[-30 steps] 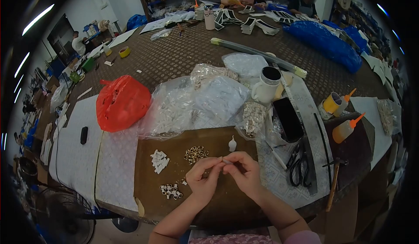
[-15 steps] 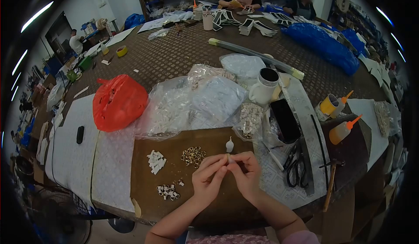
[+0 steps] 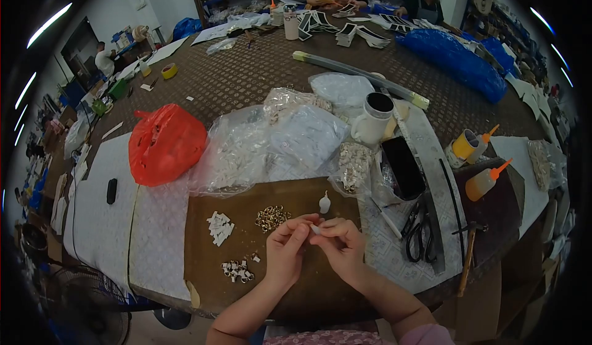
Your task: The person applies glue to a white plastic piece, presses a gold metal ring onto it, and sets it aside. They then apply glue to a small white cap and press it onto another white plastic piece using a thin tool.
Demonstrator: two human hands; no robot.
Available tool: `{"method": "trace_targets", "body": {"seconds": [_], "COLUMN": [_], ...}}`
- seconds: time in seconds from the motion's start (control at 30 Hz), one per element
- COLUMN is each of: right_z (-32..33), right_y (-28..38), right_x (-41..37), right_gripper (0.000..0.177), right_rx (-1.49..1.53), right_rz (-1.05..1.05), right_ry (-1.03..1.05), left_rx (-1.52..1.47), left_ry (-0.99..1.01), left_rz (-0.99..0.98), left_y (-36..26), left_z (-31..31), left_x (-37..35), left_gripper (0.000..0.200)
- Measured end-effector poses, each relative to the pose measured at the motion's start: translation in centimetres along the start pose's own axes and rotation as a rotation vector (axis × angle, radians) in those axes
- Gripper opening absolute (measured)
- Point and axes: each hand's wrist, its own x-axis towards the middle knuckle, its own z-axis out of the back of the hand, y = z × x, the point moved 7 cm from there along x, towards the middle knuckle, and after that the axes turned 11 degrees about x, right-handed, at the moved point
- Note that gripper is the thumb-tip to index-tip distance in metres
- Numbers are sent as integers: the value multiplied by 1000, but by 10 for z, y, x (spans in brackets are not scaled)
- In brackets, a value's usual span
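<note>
My left hand (image 3: 286,250) and my right hand (image 3: 340,250) meet over the brown mat (image 3: 203,289), fingertips pinched together. Between them shows a small white piece (image 3: 316,228); its exact shape is mostly hidden by the fingers. Just beyond the hands a small white bottle with a thin nozzle (image 3: 324,203) stands upright. To the left lie a heap of gold-coloured metal rings or clasps (image 3: 271,218), a pile of flat white strips (image 3: 220,228) and a cluster of metal rings with white tabs (image 3: 237,271).
Clear plastic bags (image 3: 237,151) and a red bag (image 3: 168,144) lie behind the mat. A white mug (image 3: 371,123), black phone (image 3: 402,168), scissors (image 3: 419,234), hammer (image 3: 468,258) and orange-tipped glue bottle (image 3: 484,183) are on the right. Other people sit across the table.
My hands have turned and spread slightly at the fingertips, so the small white piece shows more between them. The items on the mat have stayed put.
</note>
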Motion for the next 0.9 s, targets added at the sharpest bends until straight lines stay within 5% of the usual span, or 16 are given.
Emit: {"method": "trace_targets", "body": {"seconds": [0.53,0.9], "right_z": [-6,-7], "right_y": [29,28], "right_x": [8,18], "right_gripper": [30,36], "right_rx": [-308,-342], "right_rz": [346,289], "right_ry": [63,187], "left_rx": [132,282], "left_ry": [107,97], "left_rz": [39,-1], "left_y": [0,-6], "left_z": [1,6], "left_x": [7,9], "left_gripper": [13,14]}}
